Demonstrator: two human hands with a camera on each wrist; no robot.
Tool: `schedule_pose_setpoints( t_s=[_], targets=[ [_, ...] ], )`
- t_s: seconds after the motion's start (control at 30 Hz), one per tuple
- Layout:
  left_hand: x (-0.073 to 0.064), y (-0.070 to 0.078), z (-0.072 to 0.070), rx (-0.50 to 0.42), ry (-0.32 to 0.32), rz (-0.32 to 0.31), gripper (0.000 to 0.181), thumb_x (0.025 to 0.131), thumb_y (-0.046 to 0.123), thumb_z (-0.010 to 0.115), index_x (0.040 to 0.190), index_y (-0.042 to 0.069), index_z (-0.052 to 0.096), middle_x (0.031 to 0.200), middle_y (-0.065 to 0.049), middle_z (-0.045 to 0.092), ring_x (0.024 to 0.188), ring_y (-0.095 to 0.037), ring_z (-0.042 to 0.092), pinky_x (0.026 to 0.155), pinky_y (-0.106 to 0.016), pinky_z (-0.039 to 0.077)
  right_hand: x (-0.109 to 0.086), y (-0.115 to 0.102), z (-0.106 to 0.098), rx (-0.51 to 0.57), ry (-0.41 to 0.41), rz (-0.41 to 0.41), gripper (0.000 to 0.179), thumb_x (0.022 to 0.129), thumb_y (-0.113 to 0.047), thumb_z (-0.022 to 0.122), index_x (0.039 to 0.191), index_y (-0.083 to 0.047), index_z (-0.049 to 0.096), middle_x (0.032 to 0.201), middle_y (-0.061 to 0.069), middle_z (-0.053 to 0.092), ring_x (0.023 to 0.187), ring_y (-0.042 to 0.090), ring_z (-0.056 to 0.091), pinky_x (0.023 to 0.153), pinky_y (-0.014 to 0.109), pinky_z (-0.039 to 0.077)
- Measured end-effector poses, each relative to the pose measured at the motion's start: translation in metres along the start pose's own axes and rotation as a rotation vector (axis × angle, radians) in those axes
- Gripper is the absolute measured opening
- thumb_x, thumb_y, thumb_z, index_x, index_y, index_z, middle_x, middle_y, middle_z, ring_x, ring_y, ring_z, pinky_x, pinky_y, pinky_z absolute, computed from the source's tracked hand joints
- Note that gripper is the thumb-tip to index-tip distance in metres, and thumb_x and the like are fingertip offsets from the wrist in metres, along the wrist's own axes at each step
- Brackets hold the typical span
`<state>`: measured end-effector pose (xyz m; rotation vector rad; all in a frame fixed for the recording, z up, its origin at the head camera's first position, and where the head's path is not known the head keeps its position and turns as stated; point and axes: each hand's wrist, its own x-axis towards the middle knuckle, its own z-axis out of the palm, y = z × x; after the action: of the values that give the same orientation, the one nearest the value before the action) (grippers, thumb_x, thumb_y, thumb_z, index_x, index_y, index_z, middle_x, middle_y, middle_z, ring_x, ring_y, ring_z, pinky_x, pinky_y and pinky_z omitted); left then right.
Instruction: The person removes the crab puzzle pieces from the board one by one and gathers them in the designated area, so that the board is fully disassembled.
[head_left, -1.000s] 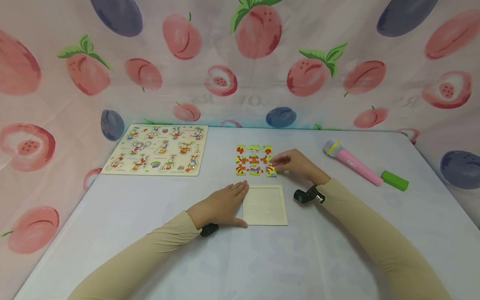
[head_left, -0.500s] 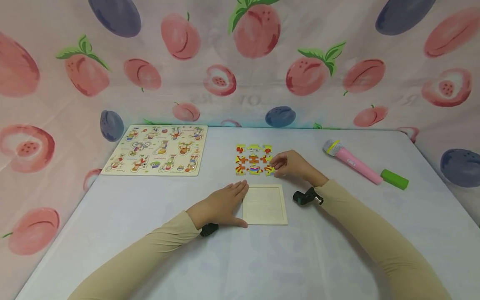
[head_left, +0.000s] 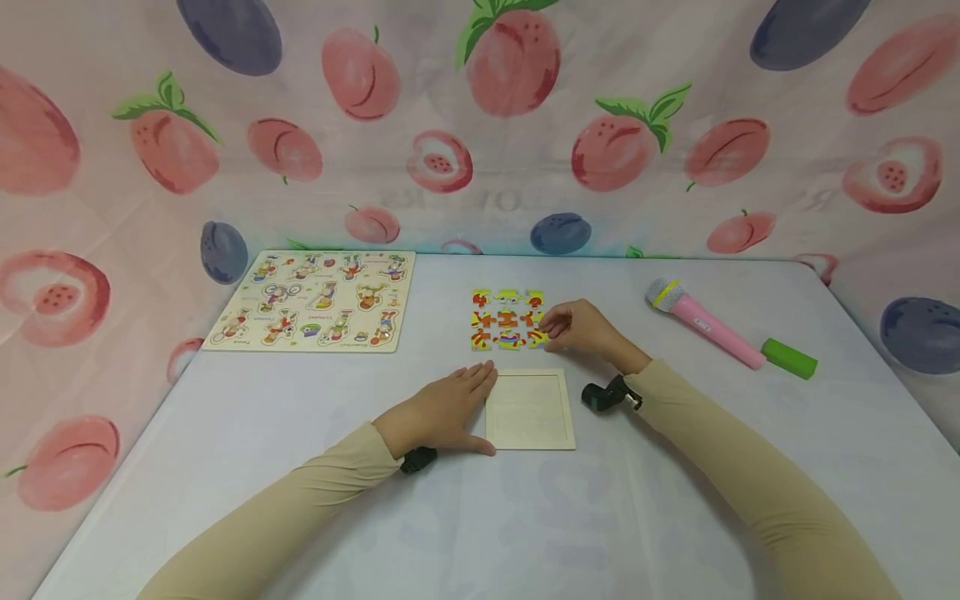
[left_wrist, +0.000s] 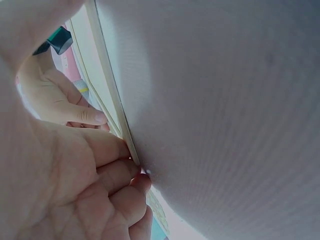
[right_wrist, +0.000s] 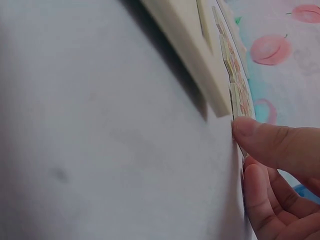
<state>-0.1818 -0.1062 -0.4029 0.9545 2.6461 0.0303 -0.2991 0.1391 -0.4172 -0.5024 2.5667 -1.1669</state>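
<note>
In the head view, several yellow, red and orange jigsaw puzzle pieces point(head_left: 507, 319) lie in three tight rows on the table. At their right edge, my right hand point(head_left: 588, 332) pinches the lower right puzzle piece point(head_left: 537, 337) between thumb and curled fingers. The right wrist view shows the thumb point(right_wrist: 270, 142) against that edge; the fingertips partly hide the piece. Just below the pieces sits a pale wooden puzzle frame point(head_left: 529, 410) with a bare recess. My left hand point(head_left: 442, 411) rests flat along the frame's left side, its fingers extended and thumb spread toward the lower corner.
A wooden board with cartoon figures point(head_left: 315, 300) lies at the back left. To the right are a pink toy microphone point(head_left: 708, 325) and a green block point(head_left: 790, 360) touching or close to its end. A fruit-printed cloth point(head_left: 517, 142) hangs behind the white table point(head_left: 480, 533).
The lower right puzzle piece has shifted slightly up and left, closer to the others, with my right hand on it. My left hand and the frame have stayed put.
</note>
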Motion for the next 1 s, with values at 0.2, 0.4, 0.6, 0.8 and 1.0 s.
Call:
schedule_pose_setpoints(
  t_s=[0.2, 0.4, 0.6, 0.8, 1.0],
  targets=[
    [0.0, 0.001, -0.001, 0.007, -0.004, 0.001, 0.105, 0.078, 0.065, 0.061, 0.149, 0.001, 0.018, 0.158, -0.013, 0.016, 0.146, -0.023, 0.016, 0.12, -0.035, 0.017, -0.001, -0.001, 0.0, 0.0, 0.007, 0.017, 0.034, 0.073, 0.0, 0.077, 0.105, 0.002, 0.067, 0.102, 0.018, 0.068, 0.081, 0.018, 0.062, 0.071, 0.022, 0.053],
    [0.003, 0.001, 0.0, 0.021, -0.005, 0.006, 0.106, 0.077, 0.066, 0.061, 0.149, 0.001, 0.019, 0.157, -0.013, 0.016, 0.146, -0.024, 0.017, 0.12, -0.035, 0.017, -0.004, 0.003, -0.003, 0.017, 0.001, 0.009, 0.037, 0.073, -0.004, 0.078, 0.108, 0.002, 0.066, 0.103, 0.018, 0.068, 0.084, 0.018, 0.063, 0.071, 0.022, 0.053],
    [0.005, -0.006, 0.0, 0.008, 0.004, 0.01, 0.104, 0.079, 0.067, 0.057, 0.15, 0.002, 0.017, 0.158, -0.013, 0.014, 0.147, -0.023, 0.015, 0.12, -0.035, 0.017, -0.02, -0.004, -0.017, -0.038, 0.076, -0.067, 0.042, 0.076, -0.011, 0.078, 0.114, 0.0, 0.064, 0.106, 0.019, 0.066, 0.089, 0.025, 0.063, 0.075, 0.031, 0.054],
    [0.005, -0.028, -0.025, -0.008, 0.226, -0.047, 0.092, 0.086, 0.053, 0.059, 0.15, 0.003, 0.016, 0.158, -0.018, 0.011, 0.146, -0.032, 0.016, 0.12, -0.042, 0.016, -0.044, -0.023, -0.035, -0.276, 0.268, -0.2, 0.04, 0.08, -0.017, 0.074, 0.115, -0.002, 0.062, 0.107, 0.019, 0.065, 0.092, 0.03, 0.062, 0.081, 0.044, 0.053],
    [0.0, -0.044, -0.052, 0.078, 0.482, -0.211, 0.088, 0.089, 0.048, 0.058, 0.152, 0.009, 0.012, 0.158, -0.019, 0.001, 0.147, -0.034, 0.007, 0.12, -0.047, 0.01, -0.063, -0.03, -0.046, -0.597, 0.489, -0.247, 0.045, 0.081, -0.025, 0.073, 0.118, -0.002, 0.061, 0.109, 0.016, 0.064, 0.096, 0.031, 0.061, 0.078, 0.046, 0.052]
  ],
)
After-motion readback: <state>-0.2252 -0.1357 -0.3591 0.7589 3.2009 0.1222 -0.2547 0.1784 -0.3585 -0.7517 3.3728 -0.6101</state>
